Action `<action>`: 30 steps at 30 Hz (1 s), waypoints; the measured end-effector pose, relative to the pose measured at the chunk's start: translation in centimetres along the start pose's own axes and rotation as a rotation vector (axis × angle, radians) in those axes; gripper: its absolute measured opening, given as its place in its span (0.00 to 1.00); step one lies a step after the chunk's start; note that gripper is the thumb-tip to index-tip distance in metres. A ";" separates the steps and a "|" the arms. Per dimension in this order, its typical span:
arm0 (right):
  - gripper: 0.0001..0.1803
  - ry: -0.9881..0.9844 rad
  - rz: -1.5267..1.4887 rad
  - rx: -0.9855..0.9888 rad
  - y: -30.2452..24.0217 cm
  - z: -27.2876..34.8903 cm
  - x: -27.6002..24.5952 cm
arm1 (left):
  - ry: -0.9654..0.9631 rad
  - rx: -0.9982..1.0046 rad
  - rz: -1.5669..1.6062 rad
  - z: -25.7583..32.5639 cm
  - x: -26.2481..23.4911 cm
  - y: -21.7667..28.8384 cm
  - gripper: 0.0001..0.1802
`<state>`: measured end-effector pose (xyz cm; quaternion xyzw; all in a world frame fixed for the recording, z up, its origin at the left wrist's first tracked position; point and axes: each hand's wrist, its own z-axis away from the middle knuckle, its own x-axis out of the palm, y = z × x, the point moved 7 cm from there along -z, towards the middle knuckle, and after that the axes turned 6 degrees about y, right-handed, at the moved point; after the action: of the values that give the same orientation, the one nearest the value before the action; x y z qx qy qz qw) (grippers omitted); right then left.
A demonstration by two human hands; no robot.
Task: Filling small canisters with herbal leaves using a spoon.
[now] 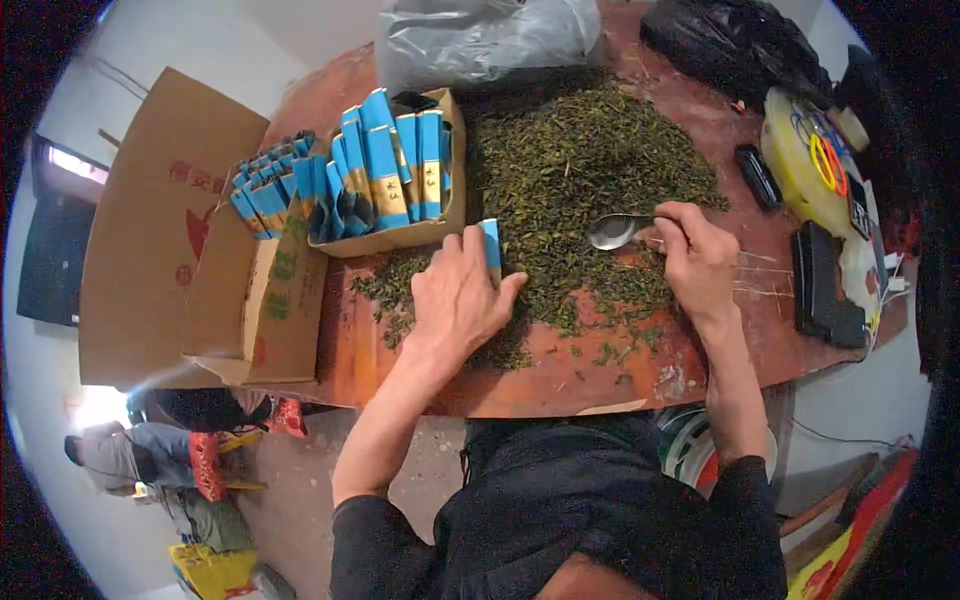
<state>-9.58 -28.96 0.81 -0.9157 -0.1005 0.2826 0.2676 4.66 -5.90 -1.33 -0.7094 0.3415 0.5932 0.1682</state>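
A broad heap of dried green tea leaves point(600, 140) is spread over the table in front of me. My right hand point(695, 260) grips the handle of a metal spoon point(610, 233), its bowl just over the leaves and seemingly bare. My left hand point(457, 295) is closed on a narrow blue packet point(492, 247) at the left side of the heap; its fingers hide most of the packet. Right behind that hand, an open cardboard box point(400, 238) holds several upright blue and gold packets point(385, 165).
At the left stands a large open carton point(150, 240) with more blue packets point(268, 195). Grey plastic point(490, 45) and a black bag point(735, 45) lie at the back. To the right are a black case point(825, 285), a dark oblong object point(757, 177) and rubber bands point(825, 160) on the reddish table point(540, 375).
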 end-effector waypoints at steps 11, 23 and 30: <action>0.02 -0.127 -0.008 -0.054 -2.4 0.0 -0.4 | 0.116 -0.060 0.231 0.9 0.5 -1.8 0.32; 0.04 -0.350 -0.158 -0.001 -5.9 0.7 -0.7 | 0.181 -0.031 0.520 0.9 -0.7 -2.2 0.40; 0.05 -0.436 -0.186 0.029 -6.5 1.5 0.9 | 0.175 -0.035 0.544 0.9 -1.0 -1.8 0.37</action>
<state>-9.89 -22.59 2.86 -0.8157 -0.2357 0.4494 0.2777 5.18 -3.75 -0.93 -0.6429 0.5222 0.5589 -0.0396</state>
